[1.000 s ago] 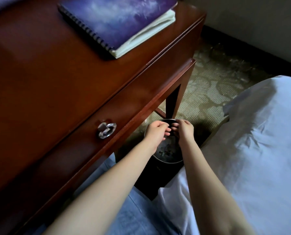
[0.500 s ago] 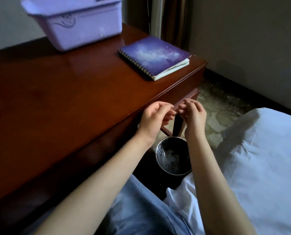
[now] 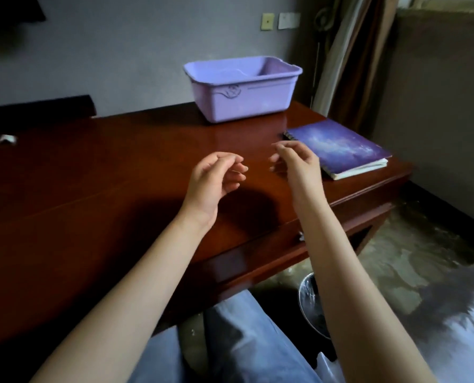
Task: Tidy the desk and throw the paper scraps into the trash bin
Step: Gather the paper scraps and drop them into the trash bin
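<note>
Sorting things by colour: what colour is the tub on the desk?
Lilac purple; the tub shows clearly in the head view.

Your left hand [image 3: 212, 181] and right hand [image 3: 296, 161] hang raised in front of you, near each other but apart, palms turned inward. Fingers on both are loosely curled and hold nothing. Both bare forearms reach forward from below.

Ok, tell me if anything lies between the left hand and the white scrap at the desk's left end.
Nothing visible: only open desk surface lies between the left hand and the paper scrap.
</note>
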A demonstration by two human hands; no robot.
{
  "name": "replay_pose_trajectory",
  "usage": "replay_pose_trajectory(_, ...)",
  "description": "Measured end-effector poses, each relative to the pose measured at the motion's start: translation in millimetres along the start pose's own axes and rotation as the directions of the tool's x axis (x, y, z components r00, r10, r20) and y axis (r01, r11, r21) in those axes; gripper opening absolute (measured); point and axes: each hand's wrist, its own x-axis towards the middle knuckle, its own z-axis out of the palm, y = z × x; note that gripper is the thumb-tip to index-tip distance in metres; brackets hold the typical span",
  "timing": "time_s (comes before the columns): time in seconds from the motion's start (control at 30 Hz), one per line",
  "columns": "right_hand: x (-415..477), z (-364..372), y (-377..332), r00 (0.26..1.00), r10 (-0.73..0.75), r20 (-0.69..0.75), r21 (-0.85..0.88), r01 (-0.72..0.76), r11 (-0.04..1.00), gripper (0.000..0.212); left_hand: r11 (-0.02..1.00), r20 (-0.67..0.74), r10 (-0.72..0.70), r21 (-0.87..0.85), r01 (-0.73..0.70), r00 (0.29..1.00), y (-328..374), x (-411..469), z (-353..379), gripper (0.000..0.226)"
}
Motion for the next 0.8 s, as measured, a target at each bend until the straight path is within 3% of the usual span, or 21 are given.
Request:
replay_pose_trajectory(0.17, -1, 75, 10, 0.976, 0.087, 0.2, -0.111, -0.065, 0.992, 0.019, 0.998, -0.206, 0.013, 0.065, 0.0, 0.979, 19, 3, -69, 0.02)
replay_pose_trajectory(0.33, -12, 156, 19, 0.907, 0.154, 0.392, -0.158, -0.099, 0.982, 0.018, 0.991, -0.385, 0.052, 0.135, 0.0, 0.921, 38, 3, -143, 0.016)
replay_pose_trajectory(0.67, -42, 304, 38, 0.698, 0.224, 0.681, -0.305, -0.008, 0.952, 0.015, 0.987, -0.704, 0.056, 0.147, 0.067, 0.708, 68, -12, -299, 0.012)
replay_pose_trajectory(0.8, -46, 351, 51, 0.636, 0.224, 0.739, -0.339, 0.063, 0.939, 0.015, 0.939, -0.772, 0.155, 0.309, 0.152, 0.616, 71, -25, -355, 0.015)
